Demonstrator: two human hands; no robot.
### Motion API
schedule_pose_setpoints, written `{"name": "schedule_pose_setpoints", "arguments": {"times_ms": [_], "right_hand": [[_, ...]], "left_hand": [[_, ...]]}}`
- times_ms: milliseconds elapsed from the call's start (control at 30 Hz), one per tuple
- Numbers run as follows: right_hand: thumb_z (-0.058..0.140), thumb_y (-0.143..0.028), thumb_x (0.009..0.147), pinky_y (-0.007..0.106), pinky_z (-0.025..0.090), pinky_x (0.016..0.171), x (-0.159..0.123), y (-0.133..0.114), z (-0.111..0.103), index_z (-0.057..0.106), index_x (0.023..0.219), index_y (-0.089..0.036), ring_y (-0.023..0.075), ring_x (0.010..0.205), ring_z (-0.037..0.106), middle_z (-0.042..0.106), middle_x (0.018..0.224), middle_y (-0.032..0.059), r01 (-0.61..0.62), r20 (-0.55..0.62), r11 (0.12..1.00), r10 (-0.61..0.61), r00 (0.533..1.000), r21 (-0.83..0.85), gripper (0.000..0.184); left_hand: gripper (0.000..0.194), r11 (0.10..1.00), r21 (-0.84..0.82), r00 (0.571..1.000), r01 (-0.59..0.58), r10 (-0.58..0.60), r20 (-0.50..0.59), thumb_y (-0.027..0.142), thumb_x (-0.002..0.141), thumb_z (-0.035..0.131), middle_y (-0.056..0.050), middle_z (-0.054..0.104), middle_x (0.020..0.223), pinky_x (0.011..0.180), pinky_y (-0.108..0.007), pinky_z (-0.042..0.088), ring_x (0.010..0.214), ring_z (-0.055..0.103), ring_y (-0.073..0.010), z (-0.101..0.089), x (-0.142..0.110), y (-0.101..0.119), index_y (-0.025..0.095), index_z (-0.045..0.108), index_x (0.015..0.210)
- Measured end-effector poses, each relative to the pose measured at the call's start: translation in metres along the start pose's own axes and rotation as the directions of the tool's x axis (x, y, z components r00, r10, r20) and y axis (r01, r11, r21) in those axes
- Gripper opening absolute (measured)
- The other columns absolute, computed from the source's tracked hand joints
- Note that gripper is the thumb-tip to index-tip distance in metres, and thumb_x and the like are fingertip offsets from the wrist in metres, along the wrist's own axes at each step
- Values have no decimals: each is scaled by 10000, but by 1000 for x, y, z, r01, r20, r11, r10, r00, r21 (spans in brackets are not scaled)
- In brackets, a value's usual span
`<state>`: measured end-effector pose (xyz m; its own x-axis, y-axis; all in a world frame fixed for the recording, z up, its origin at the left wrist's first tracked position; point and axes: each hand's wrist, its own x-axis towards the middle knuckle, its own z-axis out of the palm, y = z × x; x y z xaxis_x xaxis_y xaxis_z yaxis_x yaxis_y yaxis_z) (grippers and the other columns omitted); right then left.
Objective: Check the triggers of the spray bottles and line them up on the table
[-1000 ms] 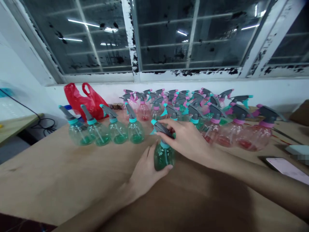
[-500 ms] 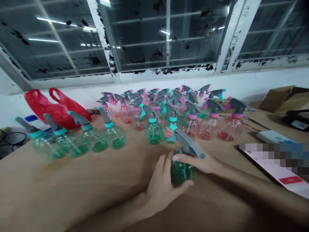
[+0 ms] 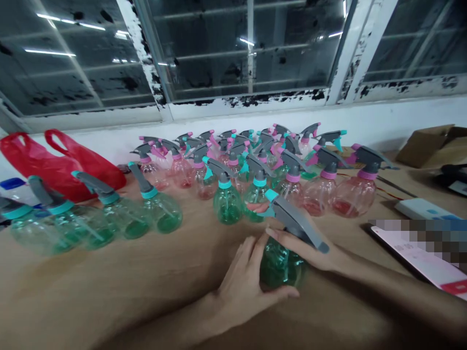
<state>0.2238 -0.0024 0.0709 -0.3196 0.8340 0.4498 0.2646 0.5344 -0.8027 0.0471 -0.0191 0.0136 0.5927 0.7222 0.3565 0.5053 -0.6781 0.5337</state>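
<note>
A round clear green spray bottle (image 3: 282, 270) with a grey and turquoise spray head stands nearly upright on the near part of the table. My left hand (image 3: 242, 277) wraps around the left side of its body, thumb along the lower front. At the bottle's neck, under the grey spray head, my right hand (image 3: 317, 253) is closed, its thumb across the front and its other fingers partly hidden behind the bottle. Just beyond stand a green spray bottle (image 3: 228, 206) with a turquoise collar and a pink spray bottle (image 3: 352, 197) among several more of both colours.
More green spray bottles (image 3: 162, 216) line up at the left, before a red plastic bag (image 3: 87, 170). On the right lie a phone (image 3: 404, 253), a white box-like device (image 3: 426, 209) and an open cardboard box (image 3: 428, 148). A window wall closes off the back.
The view has shifted slightly and come closer, so the left-hand bottles and the bag sit farther left. Both hands keep their hold on the green spray bottle, which appears slightly lower and farther right.
</note>
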Motion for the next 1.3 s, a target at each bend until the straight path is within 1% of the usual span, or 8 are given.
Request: {"name": "schedule_pose_setpoints", "arguments": {"times_ms": [133,233,333,500,800,1000,1133,1300], "right_hand": [[534,-211,811,341,524,526,1,5,0,502,1291,-326,175,540,600,685,808,-1,-12,53,999,10,999,31,495],[524,-210,812,360,535,545,0,1,-1,503,1296,-339,182,543,613,701,912,17,-27,36,1000,27,999,-6,501],[528,-205,807,376,527,489,-1,-4,-1,502,1292,-374,203,501,599,708,827,13,-70,48,998,70,996,-3,515],[527,-171,798,341,510,466,-1,-2,1,517,1269,-367,184,483,580,693,791,0,-124,59,991,121,991,51,511],[519,-60,736,274,533,640,4,-5,2,577,1086,-265,151,717,650,666,1074,18,-129,54,977,122,991,168,410],[548,-284,858,289,506,668,1,-9,5,577,914,-253,156,734,632,663,846,-1,-71,-38,996,73,997,61,70],[539,-406,869,260,456,520,-5,-8,8,561,809,-238,135,604,586,594,672,-21,-136,-128,991,134,983,-9,179],[541,-352,878,283,518,649,-1,-11,6,588,897,-253,150,723,647,667,810,-7,-101,-93,994,98,991,-32,111]], "left_hand": [[1021,996,68,993,-58,51,103,655,742,634,-160,435,1366,1000,-550,353,1227,434,-366,-14,-3,-18,240,79,1490],[945,987,155,984,-41,13,178,591,794,617,-146,373,1435,1023,-574,298,1280,378,-360,-25,-8,-36,247,81,1492],[840,968,252,979,1,-52,195,458,822,623,-124,360,1455,1022,-563,303,1296,363,-342,-31,-12,-47,248,146,1481],[696,947,318,975,-43,-30,222,432,840,602,-138,385,1440,1034,-523,307,1302,359,-321,-31,-13,-50,187,317,1425],[667,920,384,970,-80,-17,243,461,870,564,-123,360,1458,1055,-484,289,1319,334,-300,-29,-14,-53,171,320,1419],[679,918,389,972,-81,-13,235,453,864,577,-130,372,1444,1040,-489,312,1302,355,-308,-29,-13,-52,174,307,1420],[668,918,389,972,-82,-13,235,464,873,556,-131,403,1422,1039,-488,313,1290,377,-302,-29,-14,-52,181,299,1421],[683,920,382,976,-85,0,218,472,869,556,-135,409,1416,1045,-496,300,1288,378,-310,-28,-15,-53,177,293,1426]]}}
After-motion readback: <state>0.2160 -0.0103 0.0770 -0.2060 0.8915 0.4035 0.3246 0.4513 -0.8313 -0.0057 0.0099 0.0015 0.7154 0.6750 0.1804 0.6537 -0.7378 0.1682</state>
